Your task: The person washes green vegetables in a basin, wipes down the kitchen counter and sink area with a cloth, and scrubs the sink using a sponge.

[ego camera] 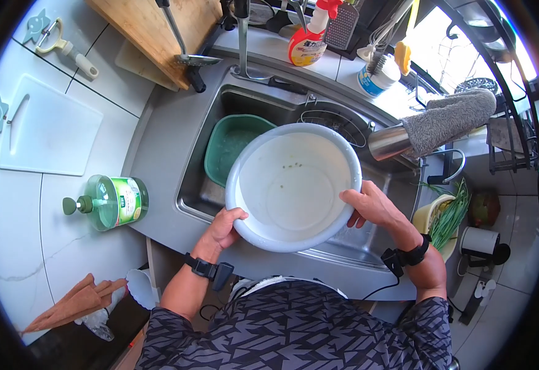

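A large white plastic basin (292,194) is held over the double-bowl stainless steel sink (200,203). My left hand (224,226) grips its rim at the lower left, thumb on top. On the right side of the rim, my right hand (372,203) holds it with the thumb inside and the fingers beneath. A few small greenish bits lie on the basin's inner surface; whether it holds water I cannot tell. Partly behind it, a green plastic tub (232,143) sits in the left bowl. The basin covers much of the divider and the right bowl.
A faucet (243,51) and a knife (288,86) are at the sink's back edge. A pump bottle (117,202) stands left. Right are a towel-draped metal cylinder (387,142) and green stalks (450,217) in a pale container. A wooden cutting board (158,32) leans at back left.
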